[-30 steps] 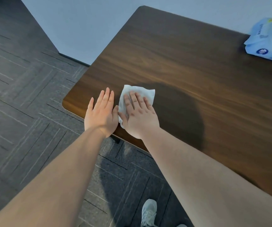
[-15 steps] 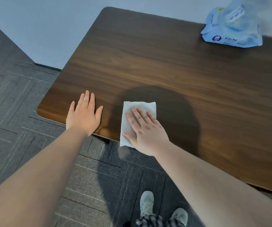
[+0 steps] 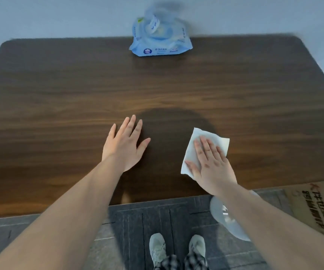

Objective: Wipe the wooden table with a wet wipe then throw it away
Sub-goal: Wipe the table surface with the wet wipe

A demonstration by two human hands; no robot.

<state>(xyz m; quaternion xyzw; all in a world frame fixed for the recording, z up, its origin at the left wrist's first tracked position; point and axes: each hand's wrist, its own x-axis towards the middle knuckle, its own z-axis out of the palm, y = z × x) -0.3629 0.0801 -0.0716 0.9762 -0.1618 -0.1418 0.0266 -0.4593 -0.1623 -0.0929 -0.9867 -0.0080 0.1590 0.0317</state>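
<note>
Wooden table (image 3: 59,90) against pale wall (image 3: 40,14), grey tiled floor (image 3: 157,215), wet wipe (image 3: 192,151)

light: soft, even | shadow: person's, on table (image 3: 176,84) | blur: wipes pack (image 3: 160,40) | edges: wide-angle curved

The table (image 3: 79,90) is dark brown woodgrain; the wet wipe (image 3: 191,152) white; the wipes pack (image 3: 160,43) light blue; the trousers (image 3: 180,262) checked.
</note>
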